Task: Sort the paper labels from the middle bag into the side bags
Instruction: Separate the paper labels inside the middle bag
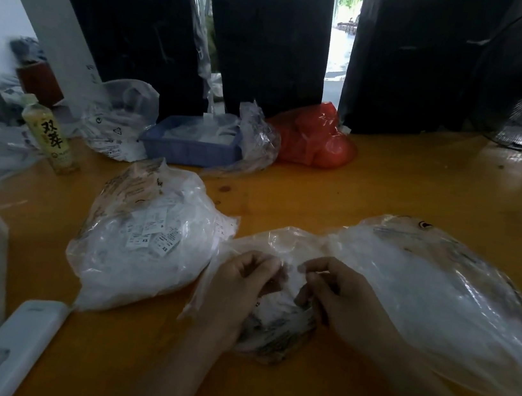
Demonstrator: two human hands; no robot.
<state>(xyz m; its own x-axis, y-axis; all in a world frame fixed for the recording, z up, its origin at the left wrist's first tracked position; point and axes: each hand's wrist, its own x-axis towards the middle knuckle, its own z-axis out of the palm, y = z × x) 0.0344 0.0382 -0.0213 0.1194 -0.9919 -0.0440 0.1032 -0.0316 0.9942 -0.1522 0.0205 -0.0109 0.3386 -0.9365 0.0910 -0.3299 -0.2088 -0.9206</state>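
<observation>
Both hands, left hand (241, 282) and right hand (339, 296), pinch paper labels (276, 320) inside the crumpled clear middle bag (257, 241) on the orange bench (388, 189), between two clear plastic side bags: left (146, 239), right (441, 290).

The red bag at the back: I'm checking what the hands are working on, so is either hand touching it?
No, the red bag lies far back by the black boxes, while both hands work at the middle bag.
</observation>
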